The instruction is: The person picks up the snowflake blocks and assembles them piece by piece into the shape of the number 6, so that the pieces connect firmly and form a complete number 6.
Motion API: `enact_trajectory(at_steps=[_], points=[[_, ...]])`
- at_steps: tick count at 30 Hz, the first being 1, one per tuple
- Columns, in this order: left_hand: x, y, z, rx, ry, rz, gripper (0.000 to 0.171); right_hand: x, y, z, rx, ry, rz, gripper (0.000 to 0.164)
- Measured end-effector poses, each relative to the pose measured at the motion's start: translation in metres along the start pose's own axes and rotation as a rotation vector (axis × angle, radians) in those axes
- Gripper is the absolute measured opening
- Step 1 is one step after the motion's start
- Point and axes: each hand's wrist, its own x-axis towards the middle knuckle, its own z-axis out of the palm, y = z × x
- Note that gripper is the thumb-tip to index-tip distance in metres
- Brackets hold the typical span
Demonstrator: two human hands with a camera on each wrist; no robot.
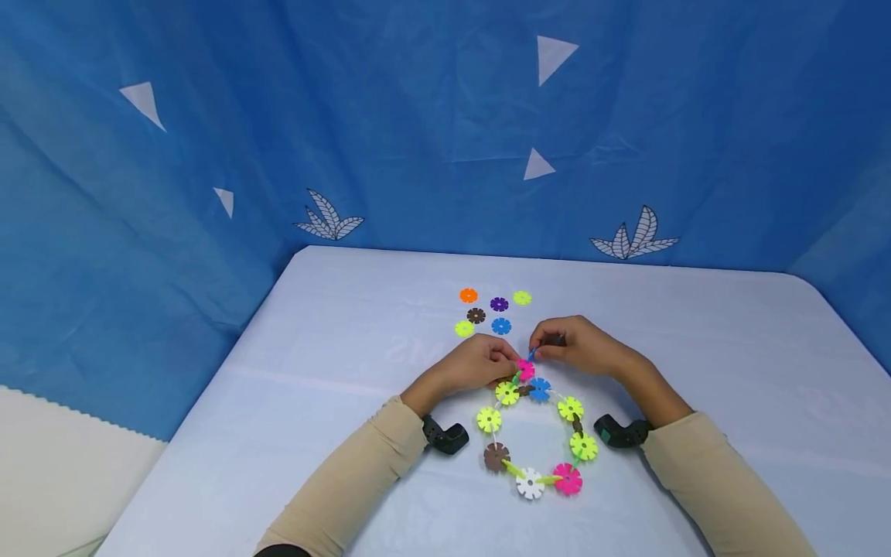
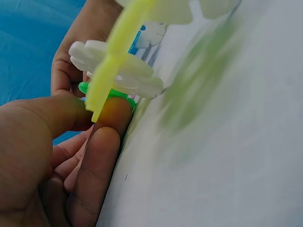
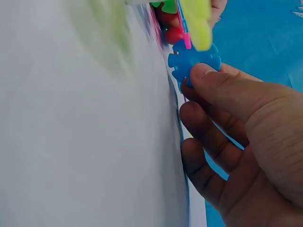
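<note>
Head view: my left grip (image 1: 480, 362) pinches the ring of snowflake discs (image 1: 532, 433) at its far end on the bench (image 1: 731, 387); my right grip (image 1: 571, 344) pinches a blue disc (image 3: 194, 60) there. Six loose discs (image 1: 493, 311) lie just beyond.

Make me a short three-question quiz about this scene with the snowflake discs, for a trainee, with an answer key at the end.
1. True or false: the loose discs lie beyond the hands, toward the blue backdrop.
2. What colour is the disc under the right hand's thumb in the right wrist view? A red, B blue, C white
3. Which end of the disc ring do the left hand and right hand work at?

Key: 1 true. 2 B. 3 The far end, away from the person.
</note>
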Motion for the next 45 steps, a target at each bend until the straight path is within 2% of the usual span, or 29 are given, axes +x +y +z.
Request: enact_trajectory(at_steps=[8,15,20,24,29,36,41,45], points=[[0.0,0.002,0.002,-0.042,0.0,-0.028,0.006,0.0,0.003,0.002,0.004,0.01,-0.022,0.008],[-0.001,0.001,0.001,-0.064,0.004,-0.007,0.007,0.005,0.0,0.005,-0.008,0.007,-0.041,0.009],[-0.002,0.001,0.0,-0.04,0.002,-0.005,0.006,0.007,0.004,0.006,0.016,-0.018,-0.059,0.009],[-0.002,0.001,-0.001,-0.029,-0.004,-0.01,0.005,0.01,0.007,0.001,0.003,-0.033,-0.01,0.016],[0.0,0.0,-0.001,-0.019,-0.009,-0.008,0.004,0.017,0.011,-0.016,-0.104,-0.001,0.049,0.022],[-0.001,0.001,-0.002,-0.027,-0.02,-0.006,0.004,0.047,0.019,-0.038,-0.199,0.015,0.147,0.032],[-0.001,0.001,-0.003,-0.035,-0.032,-0.006,0.004,0.067,0.019,-0.042,-0.244,-0.011,0.222,0.039],[-0.001,0.003,-0.002,-0.043,-0.042,0.002,0.005,0.073,0.02,-0.042,-0.282,-0.024,0.249,0.034]])
